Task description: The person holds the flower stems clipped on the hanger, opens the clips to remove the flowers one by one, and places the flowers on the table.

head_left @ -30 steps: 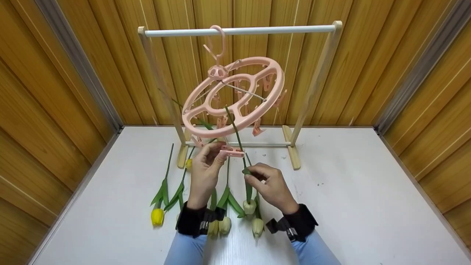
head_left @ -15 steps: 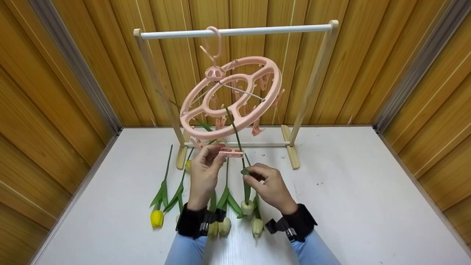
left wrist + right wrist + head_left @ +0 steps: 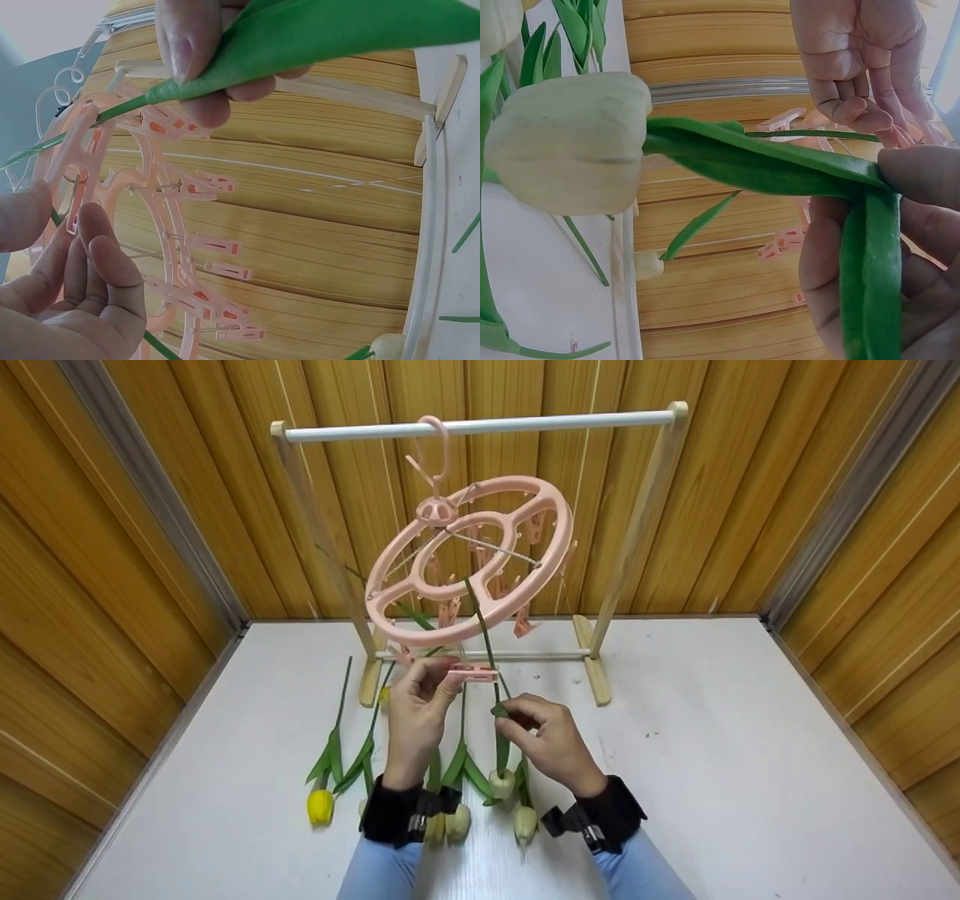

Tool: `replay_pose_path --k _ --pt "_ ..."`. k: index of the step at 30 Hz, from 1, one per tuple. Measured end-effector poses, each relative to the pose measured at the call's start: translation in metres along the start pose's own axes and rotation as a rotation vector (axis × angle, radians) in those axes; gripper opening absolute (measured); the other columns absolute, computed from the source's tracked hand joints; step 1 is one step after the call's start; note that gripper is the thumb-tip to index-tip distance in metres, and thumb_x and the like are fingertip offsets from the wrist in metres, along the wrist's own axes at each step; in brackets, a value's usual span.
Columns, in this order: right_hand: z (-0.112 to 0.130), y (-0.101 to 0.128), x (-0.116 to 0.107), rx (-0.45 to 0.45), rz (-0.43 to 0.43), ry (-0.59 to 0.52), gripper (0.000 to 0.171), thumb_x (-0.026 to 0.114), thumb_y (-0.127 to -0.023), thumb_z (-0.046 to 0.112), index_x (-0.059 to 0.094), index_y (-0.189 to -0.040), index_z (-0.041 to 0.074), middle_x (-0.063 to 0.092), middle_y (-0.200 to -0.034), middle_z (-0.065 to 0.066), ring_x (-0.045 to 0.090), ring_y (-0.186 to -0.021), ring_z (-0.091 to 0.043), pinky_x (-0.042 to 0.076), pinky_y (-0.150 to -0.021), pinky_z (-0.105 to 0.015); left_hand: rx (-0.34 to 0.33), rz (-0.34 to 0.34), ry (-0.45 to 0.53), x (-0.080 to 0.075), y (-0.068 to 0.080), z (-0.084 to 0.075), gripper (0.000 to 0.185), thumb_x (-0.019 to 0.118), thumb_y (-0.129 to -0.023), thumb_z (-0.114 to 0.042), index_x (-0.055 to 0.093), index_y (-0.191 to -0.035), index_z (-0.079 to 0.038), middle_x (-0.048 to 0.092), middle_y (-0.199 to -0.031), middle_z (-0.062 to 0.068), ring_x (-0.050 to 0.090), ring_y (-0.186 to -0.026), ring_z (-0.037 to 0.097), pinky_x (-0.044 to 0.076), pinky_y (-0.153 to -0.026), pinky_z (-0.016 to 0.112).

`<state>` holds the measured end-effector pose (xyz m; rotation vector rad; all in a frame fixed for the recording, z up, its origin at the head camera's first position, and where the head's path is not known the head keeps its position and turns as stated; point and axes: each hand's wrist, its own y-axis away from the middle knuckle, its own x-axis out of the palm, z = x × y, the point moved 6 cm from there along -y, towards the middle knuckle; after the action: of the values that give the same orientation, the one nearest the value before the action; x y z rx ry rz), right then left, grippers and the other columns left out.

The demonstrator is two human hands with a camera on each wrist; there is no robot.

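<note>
1. Left hand point(image 3: 415, 720): thumb and fingertips pinch a pink clip point(image 3: 472, 674) that hangs under the pink ring hanger point(image 3: 469, 559). Fingers curled round the clip's near end. Whether the clip's mouth is open or closed on the stem cannot be told.
2. Right hand point(image 3: 551, 742): thumb and forefinger closed in a pinch on a white tulip point(image 3: 501, 782), gripping stem and leaf just below the clip. The right wrist view confirms it: fingertips point(image 3: 922, 176) press the folded green leaf flat.
3. Tulip position: held in the air, bloom down, just above the white table point(image 3: 712, 750). Its stem runs up past the clip and through the ring's opening.
4. The ring hanger hangs tilted by its hook from the white rail point(image 3: 480, 425) of a wooden rack.
5. On the table beneath the hands: a yellow tulip point(image 3: 320, 805) to the left and several pale tulips point(image 3: 525, 821) between the wrists, all lying flat.
</note>
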<state>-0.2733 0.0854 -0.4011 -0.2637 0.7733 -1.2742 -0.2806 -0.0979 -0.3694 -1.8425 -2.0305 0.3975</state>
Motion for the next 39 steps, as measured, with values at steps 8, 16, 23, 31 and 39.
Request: replay_pose_path --k 8,16,23,31,39 --pt "-0.0006 -0.0004 0.0007 0.014 0.010 -0.009 0.013 0.071 -0.097 0.005 0.075 -0.108 0.000 0.070 -0.090 -0.006 0.062 -0.077 -0.011 0.052 -0.069 -0.026 0.029 0.017 -0.025 -0.0001 0.0008 -0.0008 0.025 0.069 -0.098 -0.006 0.069 -0.119 0.007 0.074 -0.110 0.019 0.070 -0.095 0.015 0.056 -0.082 0.026" --pt "-0.0016 -0.0005 0.0009 0.056 0.030 -0.025 0.015 0.070 -0.097 0.005 0.073 -0.109 -0.002 0.071 -0.092 -0.007 0.064 -0.079 -0.013 0.053 -0.071 -0.027 0.049 0.048 -0.026 0.0000 0.0006 0.0003 0.026 0.069 -0.098 -0.003 0.068 -0.122 0.008 0.073 -0.111 0.021 0.070 -0.095 0.016 0.056 -0.084 0.027" --pt "-0.0010 -0.0008 0.0015 0.033 0.021 -0.029 0.013 0.071 -0.097 0.005 0.074 -0.108 0.000 0.071 -0.091 -0.007 0.065 -0.078 -0.013 0.054 -0.069 -0.027 0.040 0.059 -0.031 0.0008 0.0006 0.0008 0.025 0.067 -0.099 -0.004 0.069 -0.122 0.006 0.074 -0.112 0.020 0.071 -0.097 0.017 0.057 -0.083 0.028" --pt "-0.0017 -0.0010 0.0008 0.042 0.020 -0.021 0.014 0.071 -0.097 0.006 0.074 -0.108 -0.001 0.071 -0.091 -0.006 0.065 -0.077 -0.013 0.053 -0.070 -0.027 0.014 0.043 -0.051 0.0001 -0.0008 0.0017 0.026 0.070 -0.098 -0.006 0.070 -0.120 0.006 0.074 -0.111 0.019 0.071 -0.095 0.023 0.058 -0.082 0.029" --pt "-0.0019 -0.0003 -0.0013 0.010 0.010 -0.017 0.013 0.071 -0.096 0.005 0.075 -0.108 0.000 0.071 -0.090 -0.007 0.064 -0.077 -0.015 0.053 -0.070 -0.028 0.015 0.044 -0.072 0.0004 -0.0010 0.0019 0.024 0.070 -0.097 -0.005 0.070 -0.118 0.006 0.074 -0.110 0.019 0.071 -0.094 0.019 0.057 -0.082 0.027"
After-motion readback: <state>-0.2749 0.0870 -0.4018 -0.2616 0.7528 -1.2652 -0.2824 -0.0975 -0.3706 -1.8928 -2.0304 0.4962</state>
